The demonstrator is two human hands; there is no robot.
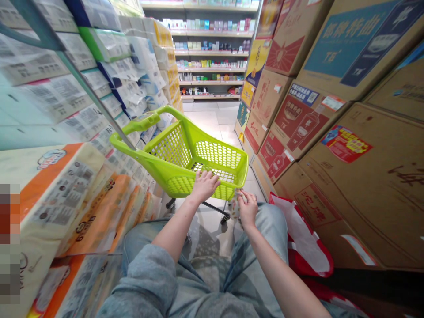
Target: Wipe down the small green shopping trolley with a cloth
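Note:
A lime-green plastic shopping cart (185,150) stands in a narrow shop aisle just in front of my knees, its basket empty. My left hand (204,185) rests on the near rim of the cart, fingers curled over the edge. My right hand (247,207) sits lower, by my right knee and the cart's near corner, fingers closed on something small and pale that I cannot make out. I am crouched or seated, in jeans and a grey sleeve.
Stacked packs of tissue paper (66,194) line the left side. Piled cardboard cartons (364,168) wall the right. A red and white bag (304,238) lies by my right leg. Shelves of goods (212,57) close the far end of the tiled aisle.

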